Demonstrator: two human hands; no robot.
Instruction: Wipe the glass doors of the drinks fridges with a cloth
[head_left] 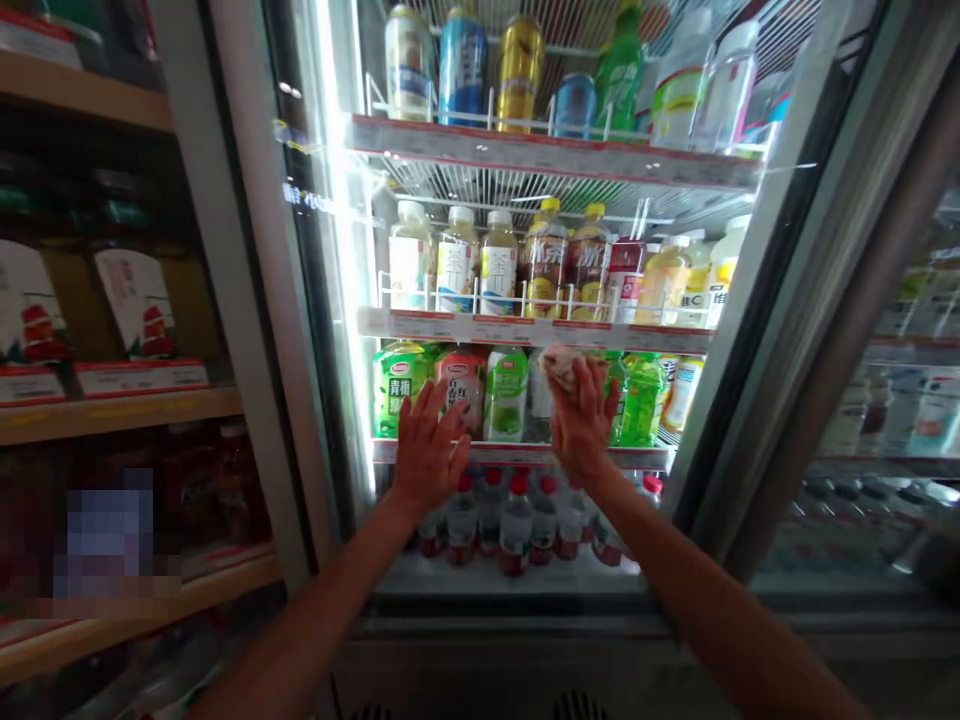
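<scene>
My left hand [429, 445] is raised with its fingers apart and holds nothing. It appears to lie flat against the glass door of a lit drinks fridge, in front of a red-labelled bottle [460, 385]. To its right, my right hand [583, 425] presses a crumpled, light pinkish cloth [561, 368] to the glass under its fingers. Behind the glass near that hand stand green bottles [643, 398]; the cloth and fingers partly hide others. Between the hands shows a bottle with a green label [505, 395].
Above are a shelf of tea and juice bottles [499, 262] and one of cans [463, 65]. Red-capped bottles [516, 525] stand at the bottom. A metal door frame [810, 300] runs down the right. On the left, wooden shelves [112, 415] hold boxed goods.
</scene>
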